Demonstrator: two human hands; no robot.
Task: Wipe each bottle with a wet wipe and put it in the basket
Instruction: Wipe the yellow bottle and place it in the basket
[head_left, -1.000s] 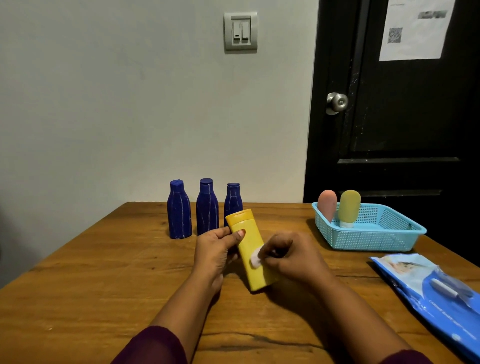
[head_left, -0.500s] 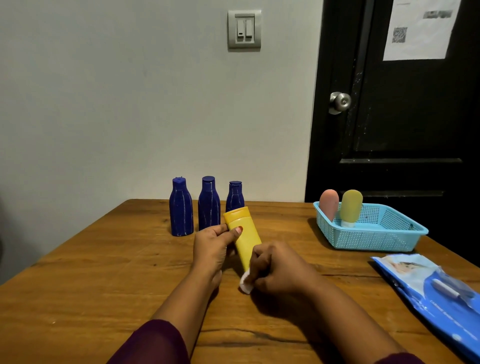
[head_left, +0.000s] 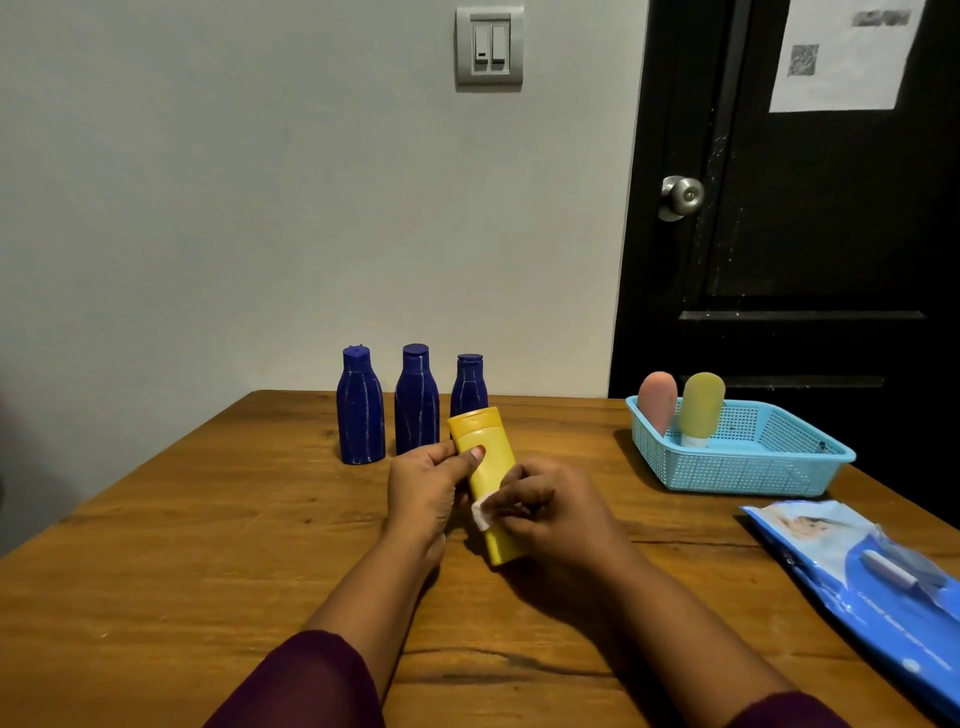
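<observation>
Yellow bottle (head_left: 491, 467) is held tilted over the wooden table (head_left: 208, 545), cap away, between both hands. Its smooth plastic is gripped near the cap by the left hand (head_left: 423, 491), thumb curled across. A small white wet wipe (head_left: 483, 514) is pinched against its lower side by the right hand (head_left: 556, 512). Three dark blue bottles (head_left: 415, 400) are stood just behind. A perforated blue basket (head_left: 743, 473) is set well right.
</observation>
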